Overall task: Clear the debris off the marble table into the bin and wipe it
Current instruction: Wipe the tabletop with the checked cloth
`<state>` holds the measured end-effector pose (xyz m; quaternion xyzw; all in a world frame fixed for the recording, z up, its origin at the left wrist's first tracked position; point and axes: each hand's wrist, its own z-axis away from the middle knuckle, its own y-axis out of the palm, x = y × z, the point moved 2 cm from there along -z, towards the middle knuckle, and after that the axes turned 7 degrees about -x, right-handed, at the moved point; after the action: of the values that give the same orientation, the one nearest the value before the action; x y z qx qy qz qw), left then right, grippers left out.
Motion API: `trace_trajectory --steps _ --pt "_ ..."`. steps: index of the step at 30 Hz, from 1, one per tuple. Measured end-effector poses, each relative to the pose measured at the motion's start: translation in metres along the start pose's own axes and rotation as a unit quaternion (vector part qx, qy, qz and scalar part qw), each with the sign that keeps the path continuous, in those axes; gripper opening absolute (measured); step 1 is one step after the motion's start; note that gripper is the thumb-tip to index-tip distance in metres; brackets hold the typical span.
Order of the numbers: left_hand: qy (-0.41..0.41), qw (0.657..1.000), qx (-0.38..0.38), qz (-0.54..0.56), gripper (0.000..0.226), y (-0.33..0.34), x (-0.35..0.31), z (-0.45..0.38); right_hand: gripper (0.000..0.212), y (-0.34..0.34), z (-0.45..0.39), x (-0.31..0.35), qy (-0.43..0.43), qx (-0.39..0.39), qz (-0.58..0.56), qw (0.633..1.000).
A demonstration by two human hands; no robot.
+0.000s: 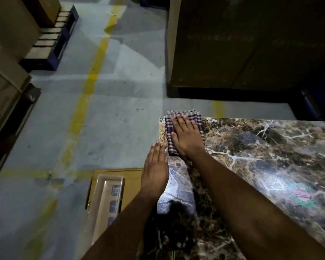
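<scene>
My right hand (187, 136) lies flat on the cloth (182, 132), fingers straight and pressing it down at the far left corner of the table (261, 156); nothing is curled round it. The far edge of the cloth hangs a little over the table's far rim. My left hand (155, 169) is held open too, fingers together and straight, standing along the left edge of the table just near of the cloth, gripping nothing. I take it as a guard to catch what comes off.

The cloth is a folded checked rag, soft and light. It will bunch or slide under my palm unless I keep the pressure spread, so I judge the flat palm on its middle the right hold. The marble looks polished and slick, so the rag should glide easily.

Below the left edge, on the floor, sits a box (111, 194) with a clear tray in it; I guess that is the bin. I see no debris on the table.
</scene>
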<state>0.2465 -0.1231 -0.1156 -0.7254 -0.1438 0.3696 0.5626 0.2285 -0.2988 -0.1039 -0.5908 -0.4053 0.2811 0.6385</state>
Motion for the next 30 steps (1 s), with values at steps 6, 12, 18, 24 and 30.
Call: trace_trajectory --steps 6,12,18,24,30 --pt "-0.026 0.999 -0.035 0.012 0.059 0.004 0.002 0.011 0.067 0.006 0.005 0.029 -0.092 0.013 0.011 0.996" --pt "0.001 0.998 0.004 0.061 0.062 -0.002 0.012 0.044 0.067 0.0 0.024 -0.002 0.003 0.005 0.022 1.0" --pt "-0.002 0.997 0.027 0.07 0.059 -0.003 0.018 0.055 0.068 0.009 0.047 0.044 -0.057 0.023 0.019 0.998" --pt "-0.015 0.993 0.017 0.118 0.064 -0.004 0.016 0.081 0.064 0.003 0.101 0.012 0.041 0.005 0.022 0.999" --pt "-0.026 0.987 0.023 0.159 0.055 -0.004 0.019 0.112 0.062 0.013 0.079 0.055 0.011 -0.007 0.0 1.0"
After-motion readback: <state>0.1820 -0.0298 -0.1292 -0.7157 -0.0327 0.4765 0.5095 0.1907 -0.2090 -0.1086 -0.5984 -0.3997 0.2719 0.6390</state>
